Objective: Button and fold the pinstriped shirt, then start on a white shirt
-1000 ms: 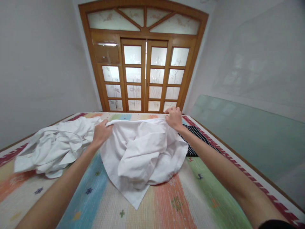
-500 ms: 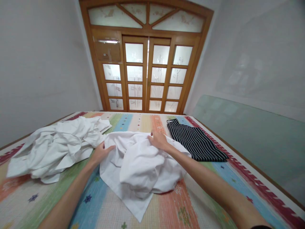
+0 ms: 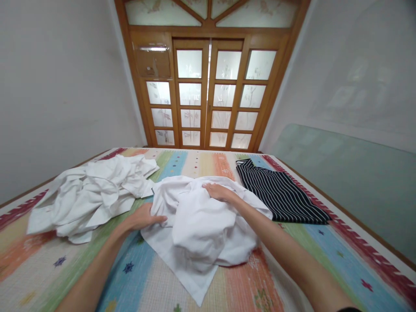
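Observation:
A crumpled white cloth (image 3: 201,225) lies in the middle of the bed, one corner pointing toward me. At its left edge is my left hand (image 3: 144,217), thumb over the fabric and the other fingers partly hidden, pinching the edge. My right hand (image 3: 218,192) rests on the upper middle of the cloth, fingers closed together on a fold of it. Left of the cloth sits a heap of white garments (image 3: 97,195). Beyond my right forearm lies a folded black garment with white stripes (image 3: 282,190).
A colourful striped bedspread (image 3: 130,277) covers the bed. Behind its far edge stand wooden doors with glass panes (image 3: 208,91). Pale walls rise on both sides, and a light green headboard (image 3: 351,173) runs along the right.
My left hand has moved slightly lower along the cloth's left edge. The right hand stays near the top of the cloth. The whole view has shifted, moving the bed items a little rightward.

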Motion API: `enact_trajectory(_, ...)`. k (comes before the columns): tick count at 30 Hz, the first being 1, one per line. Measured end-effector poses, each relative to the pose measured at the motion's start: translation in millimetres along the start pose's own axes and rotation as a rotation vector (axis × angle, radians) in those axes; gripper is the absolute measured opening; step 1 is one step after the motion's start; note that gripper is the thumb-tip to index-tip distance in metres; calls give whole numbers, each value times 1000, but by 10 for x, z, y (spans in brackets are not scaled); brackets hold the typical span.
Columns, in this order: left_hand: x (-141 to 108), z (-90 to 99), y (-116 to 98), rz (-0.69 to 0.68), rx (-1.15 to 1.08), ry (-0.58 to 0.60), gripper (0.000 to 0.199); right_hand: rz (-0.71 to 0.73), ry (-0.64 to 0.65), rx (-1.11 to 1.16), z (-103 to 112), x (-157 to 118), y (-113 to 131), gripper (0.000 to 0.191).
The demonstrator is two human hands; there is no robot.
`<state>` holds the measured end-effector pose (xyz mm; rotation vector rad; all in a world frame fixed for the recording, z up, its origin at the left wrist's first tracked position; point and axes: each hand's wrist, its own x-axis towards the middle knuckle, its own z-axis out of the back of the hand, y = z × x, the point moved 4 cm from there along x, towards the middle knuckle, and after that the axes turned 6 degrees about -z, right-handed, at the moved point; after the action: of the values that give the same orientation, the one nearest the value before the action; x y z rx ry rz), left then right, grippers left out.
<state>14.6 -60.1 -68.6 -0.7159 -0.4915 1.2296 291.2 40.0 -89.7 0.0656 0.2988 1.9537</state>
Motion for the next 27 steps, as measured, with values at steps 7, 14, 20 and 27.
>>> enact_trajectory(7,-1,-2,-61,-150,92,-28,28,-101,147,25,44,368,-213,49)
enact_trajectory(14,62,179,89,76,-55,-518,33,-280,108,69,-23,664,-489,63)
enact_trajectory(20,35,22,13,142,243,-430,42,-352,-11,185,-28,855,-623,60)
enact_trajectory(27,-86,-161,-133,327,617,-112,77,-220,-185,479,104,784,-677,45)
